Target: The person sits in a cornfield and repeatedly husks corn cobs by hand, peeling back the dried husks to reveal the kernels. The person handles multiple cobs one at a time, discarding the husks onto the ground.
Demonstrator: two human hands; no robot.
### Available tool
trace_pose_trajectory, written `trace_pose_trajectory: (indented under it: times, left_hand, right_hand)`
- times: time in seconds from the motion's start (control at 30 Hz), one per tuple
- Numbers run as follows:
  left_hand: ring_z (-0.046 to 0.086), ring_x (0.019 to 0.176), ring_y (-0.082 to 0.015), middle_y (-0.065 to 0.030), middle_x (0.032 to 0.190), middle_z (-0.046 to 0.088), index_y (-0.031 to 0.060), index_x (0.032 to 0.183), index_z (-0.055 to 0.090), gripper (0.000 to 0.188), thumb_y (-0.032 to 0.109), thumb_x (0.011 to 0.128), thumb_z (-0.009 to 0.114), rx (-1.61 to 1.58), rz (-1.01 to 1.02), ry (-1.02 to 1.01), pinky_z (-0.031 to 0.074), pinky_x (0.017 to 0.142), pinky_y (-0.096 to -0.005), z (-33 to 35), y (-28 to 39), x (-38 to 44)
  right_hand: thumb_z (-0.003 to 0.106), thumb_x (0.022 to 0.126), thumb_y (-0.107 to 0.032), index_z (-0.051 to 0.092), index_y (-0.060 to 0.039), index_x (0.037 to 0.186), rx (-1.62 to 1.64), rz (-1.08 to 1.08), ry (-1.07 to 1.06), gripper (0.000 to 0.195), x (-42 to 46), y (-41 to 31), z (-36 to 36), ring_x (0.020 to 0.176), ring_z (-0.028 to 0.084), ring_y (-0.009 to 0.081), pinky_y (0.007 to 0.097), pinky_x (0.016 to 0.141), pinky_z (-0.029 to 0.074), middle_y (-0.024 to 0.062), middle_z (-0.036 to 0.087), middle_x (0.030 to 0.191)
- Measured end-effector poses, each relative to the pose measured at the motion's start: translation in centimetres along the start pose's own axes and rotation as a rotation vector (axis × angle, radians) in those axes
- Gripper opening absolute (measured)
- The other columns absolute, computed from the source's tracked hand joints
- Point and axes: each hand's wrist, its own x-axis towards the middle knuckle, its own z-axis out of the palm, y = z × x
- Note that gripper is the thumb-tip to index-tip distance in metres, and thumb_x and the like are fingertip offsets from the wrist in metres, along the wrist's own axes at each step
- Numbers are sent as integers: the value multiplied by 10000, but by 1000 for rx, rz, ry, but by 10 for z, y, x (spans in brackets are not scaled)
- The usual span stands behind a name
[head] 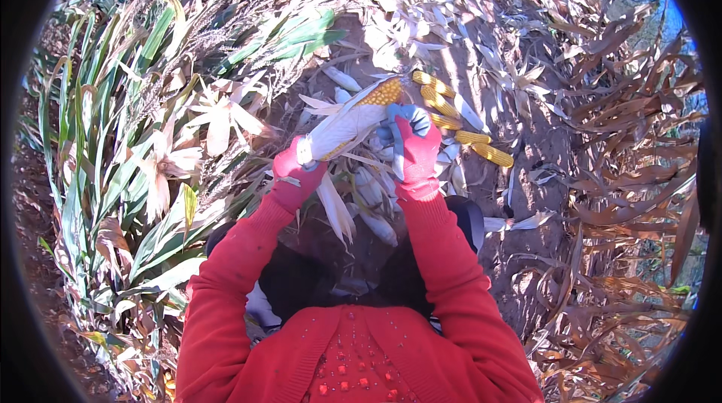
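Note:
Both hands wear red and grey work gloves. My left hand grips the lower end of an ear of corn, which slants up to the right. Yellow kernels show at its tip and in a thin strip near its base; pale husk covers the rest. My right hand is beside the upper part of the ear, with its fingers curled near the husk's edge; what lies between them is hidden. Several husked yellow corn cobs lie on the soil just right of this hand. Ears in pale husks lie beneath and between my hands.
Cut green corn stalks and leaves are heaped at the left. Dry brown corn stalks stand along the right. Loose dry husks cover the ground farther ahead, and bare soil shows at the right of my knees.

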Motion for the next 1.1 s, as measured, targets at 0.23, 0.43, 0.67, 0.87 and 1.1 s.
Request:
trace_pose_trajectory:
  times: [0.23,0.43,0.67,0.87,1.1]
  left_hand:
    - [678,940,-196,-87,1038,690,38,1186,589,483,229,775,756,-523,-114,-59,543,808,-313,37,-46,8]
    - [653,920,-154,-66,1033,679,28,1204,583,413,204,851,703,-626,-248,-169,541,786,-297,18,-40,23]
    - [682,951,-238,-126,1006,696,32,1116,607,440,218,739,736,-548,-295,-3,535,842,-340,12,-15,4]
    - [674,756,-275,-79,933,692,114,1091,610,387,342,787,682,237,-60,-447,531,688,-392,38,6,10]
    - [627,777,-167,-28,871,639,94,984,619,164,210,874,585,-947,-8,-291,513,694,-316,70,-51,21]
  right_hand:
    - [704,838,-62,620,17,881,-320,-254,-246,123,-16,34,11,646,571,67,242,610,469,29,629,733]
    - [753,763,-46,611,-11,901,-556,-363,-739,201,-57,32,30,739,645,188,297,673,502,119,658,885]
    - [663,846,-34,614,-8,918,-347,-494,-320,91,-23,24,26,960,626,186,317,838,493,122,644,1076]
    - [591,948,-87,599,-30,942,200,119,-320,57,-22,56,29,878,603,112,254,802,482,97,659,1078]
    - [628,936,-129,612,-38,1035,212,352,-632,136,-24,93,37,830,577,72,203,743,455,34,656,1004]
